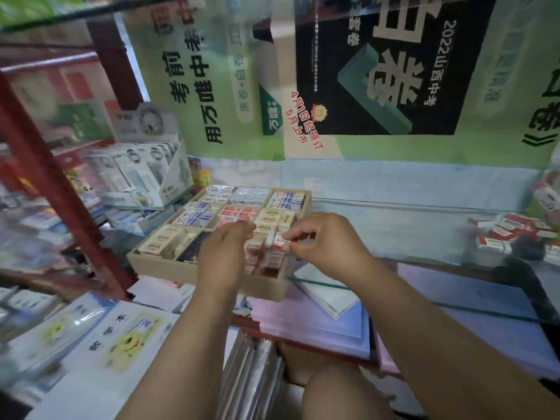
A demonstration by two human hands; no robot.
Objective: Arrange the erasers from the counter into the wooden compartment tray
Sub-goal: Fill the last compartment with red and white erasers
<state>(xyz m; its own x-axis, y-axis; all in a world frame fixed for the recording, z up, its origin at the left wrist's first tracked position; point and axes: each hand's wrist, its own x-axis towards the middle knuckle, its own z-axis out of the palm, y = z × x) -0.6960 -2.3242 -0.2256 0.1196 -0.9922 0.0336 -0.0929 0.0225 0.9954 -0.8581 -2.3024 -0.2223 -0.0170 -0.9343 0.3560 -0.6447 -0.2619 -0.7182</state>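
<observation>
A wooden compartment tray [169,269] sits on the glass counter, its cells packed with small boxed erasers in white, blue, red and beige. My right hand [327,241] pinches a red-and-white eraser [280,240] over the tray's near right cell. My left hand [225,253] hovers over the near middle of the tray with fingers curled toward the same eraser; whether it touches it is hidden. A pile of red-and-white erasers [500,234] lies on the counter at the right.
A display box of packaged stationery [142,174] stands left of the tray beside a red shelf post [60,189]. Posters cover the back wall. Notebooks and paper stacks [318,322] lie under the glass counter edge [424,301] in front.
</observation>
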